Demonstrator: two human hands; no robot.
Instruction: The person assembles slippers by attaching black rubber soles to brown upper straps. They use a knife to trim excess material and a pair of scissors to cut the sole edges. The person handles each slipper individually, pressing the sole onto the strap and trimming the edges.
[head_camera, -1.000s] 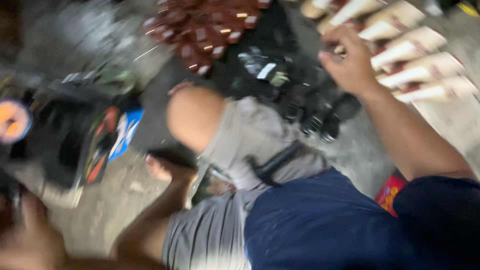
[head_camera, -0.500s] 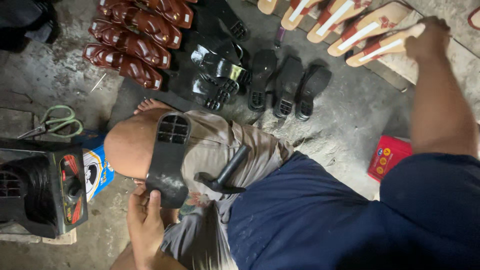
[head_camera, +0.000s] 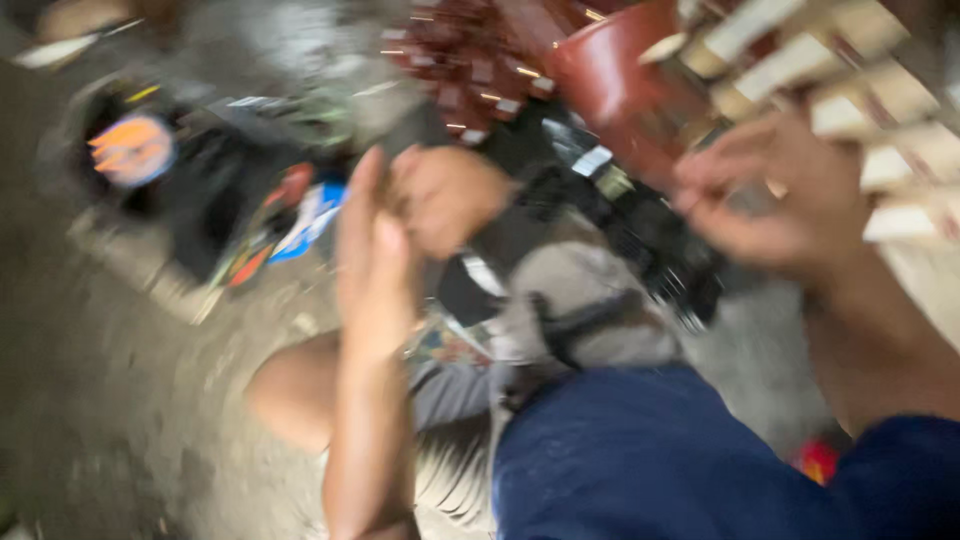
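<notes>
whole frame is badly smeared with motion blur, so only the rough stuff is readable. the person sits on a grey concrete floor (head_camera: 150, 400) in grey shorts (head_camera: 580, 300) and a dark blue shirt (head_camera: 640, 460), one bare knee poking out low left of centre.

left hand (head_camera: 375, 260) is raised in the middle of the view, forearm running straight up from the bottom edge, fingers stretched long and close together. whether it has hold of anything i can't tell, the blur eats it. just right of it is a tan rounded blob (head_camera: 450, 195) touching or overlapping the fingertips, could be the other knee, can't say.

right hand (head_camera: 775, 195) is out at the upper right, fingers loosely curled and partly open, hovering at the near ends of a row of pale wooden sandal soles (head_camera: 850, 100). looks like it's at or on one of them, but contact isn't clear.

a black strap piece (head_camera: 585, 320) lies across the lap. black sandal parts (head_camera: 650, 230) are heaped on the floor between the hands, dark red ones (head_camera: 470, 60) beyond them, and a black machine with an orange round patch (head_camera: 135, 150) sits at the left.
</notes>
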